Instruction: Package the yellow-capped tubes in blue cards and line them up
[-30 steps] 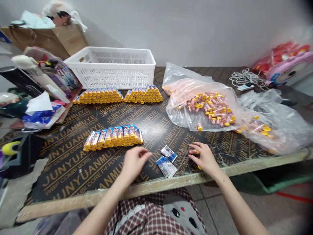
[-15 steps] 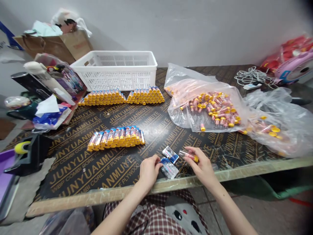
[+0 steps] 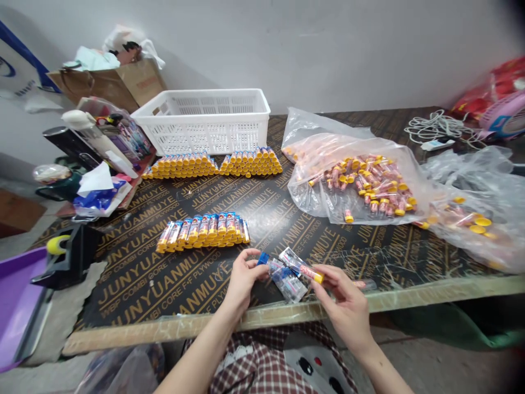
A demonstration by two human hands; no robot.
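Note:
My left hand [image 3: 246,273] pinches a blue printed plastic sleeve [image 3: 263,258] between thumb and fingers, just above the table. In my right hand [image 3: 342,293] is a clear tube with a yellow cap [image 3: 308,271], its capped end at my fingertips and its clear end pointing left toward the sleeve. Beneath and between both hands lie flat printed plastic sleeves [image 3: 290,287]. Another clear tube [image 3: 365,284] rests on the table beside my right hand. A stack of blue-wrapped tubes with yellow caps [image 3: 205,230] lies beyond my left hand.
Against the white basket [image 3: 200,131] are more stacked wrapped tubes [image 3: 250,162]. An open plastic bag [image 3: 303,197] spills yellow-capped tubes [image 3: 381,183] at right, near another clear bag [image 3: 508,219]. A tape dispenser [image 3: 74,257] stands left. Taped edging [image 3: 164,325] borders the table's front.
My right hand has brought the tube left, over the flat sleeves. My left hand has raised the blue sleeve toward the tube. The camera view has shifted slightly.

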